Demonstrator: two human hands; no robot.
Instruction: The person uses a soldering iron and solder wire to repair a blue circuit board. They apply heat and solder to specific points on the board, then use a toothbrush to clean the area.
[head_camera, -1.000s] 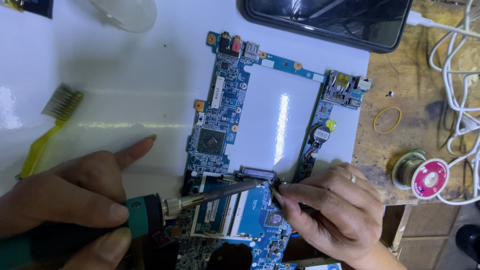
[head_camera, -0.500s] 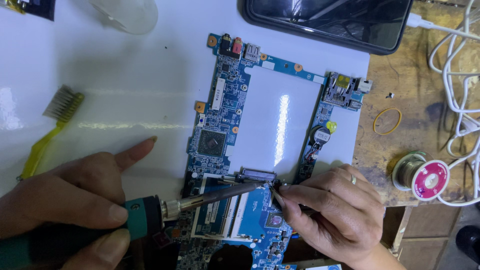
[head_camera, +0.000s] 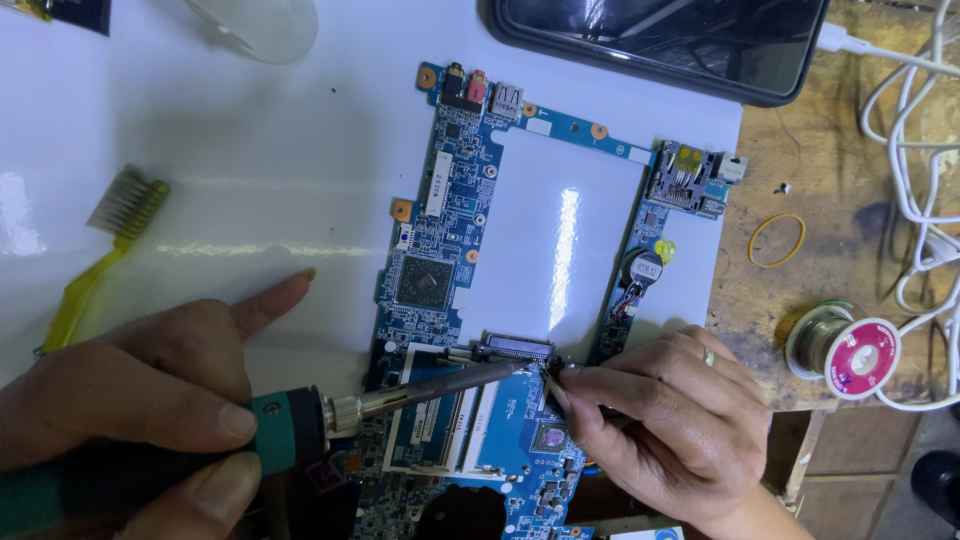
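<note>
Head view: a blue laptop motherboard lay on a white work surface, a person's two hands at its near edge.
Left hand: fingers wrapped around the green-collared handle of a soldering iron, forefinger stretched free.
Iron's axis: ran rightward from that hand, slightly away, tip at the board's grey connector.
Right hand: fingertips pinched tight on a thin metal piece, possibly tweezers, meeting the tip from the connector's right; this hand sat nearer the joint.
Against the earlier frames: nothing visibly moved; both hands held steady.
</note>
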